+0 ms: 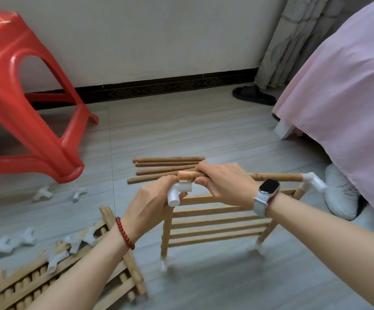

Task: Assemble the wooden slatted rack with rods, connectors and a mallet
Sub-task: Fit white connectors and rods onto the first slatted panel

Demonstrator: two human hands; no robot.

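A wooden slatted panel (217, 222) stands on edge on the floor, with white connectors at its corners. My left hand (150, 202) grips the white connector (178, 191) at the panel's top left corner. My right hand (224, 182) holds a wooden rod (275, 176) that runs right to another white connector (313, 181) at the top right corner. The rod's left end sits just above the connector in my left hand. Several loose rods (165, 167) lie on the floor behind my hands. No mallet is in view.
A second slatted panel (54, 278) lies flat at the lower left with loose white connectors (13, 241) on and around it. A red plastic stool (25, 97) stands at the left. A pink-covered bed (347, 86), a white shoe (338, 191) and a black slipper (253, 95) are at the right.
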